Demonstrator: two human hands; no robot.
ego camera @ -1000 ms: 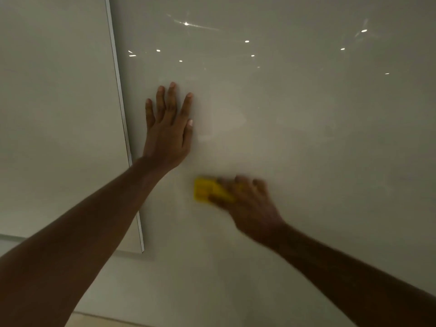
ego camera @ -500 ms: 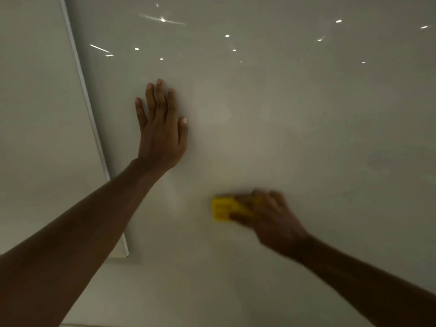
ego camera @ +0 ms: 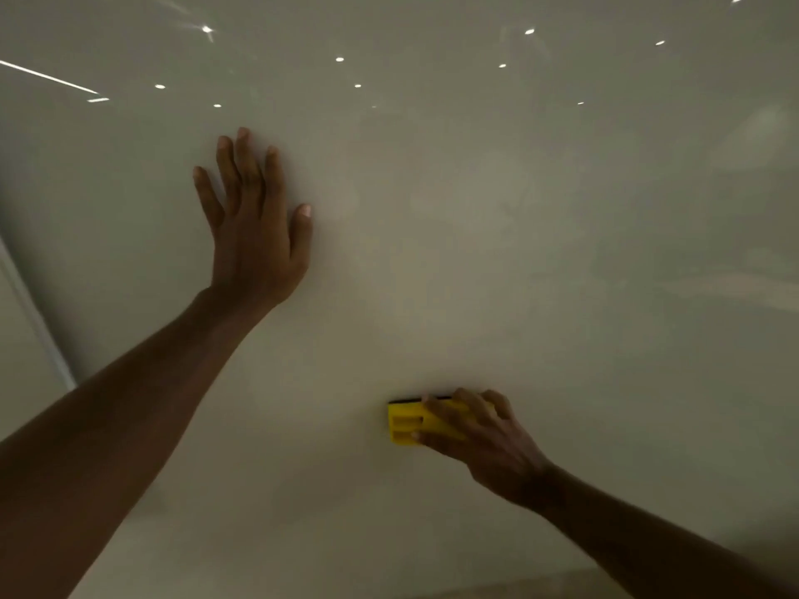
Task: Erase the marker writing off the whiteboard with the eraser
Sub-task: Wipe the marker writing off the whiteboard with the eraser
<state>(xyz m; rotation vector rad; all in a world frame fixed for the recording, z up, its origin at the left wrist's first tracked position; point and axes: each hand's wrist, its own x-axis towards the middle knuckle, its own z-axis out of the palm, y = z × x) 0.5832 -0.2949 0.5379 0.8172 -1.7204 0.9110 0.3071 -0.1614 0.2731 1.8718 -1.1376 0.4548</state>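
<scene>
We see one whiteboard [ego camera: 519, 209], glossy and dim, filling nearly the whole view; small bright light reflections dot its upper part. We can make out no clear marker strokes on it, only faint cloudy smears to the right of centre.

Two hands, both against the whiteboard. Our left hand [ego camera: 255, 235] lies flat on the whiteboard's upper-left area, palm to the surface, its fingers [ego camera: 242, 166] extended upward and slightly spread, thumb out to the right. It holds nothing.

Our right hand [ego camera: 480, 434] sits lower on the whiteboard, below and right of the left hand. It grips one yellow eraser [ego camera: 404, 423], fingers curled over the top edge and thumb under the lower edge, pinching it between them. The eraser's face is pressed to the whiteboard; a dark strip shows along its top edge. Its left end sticks out past the fingers.

One pale frame edge [ego camera: 34, 313] runs diagonally along the whiteboard's left side.
</scene>
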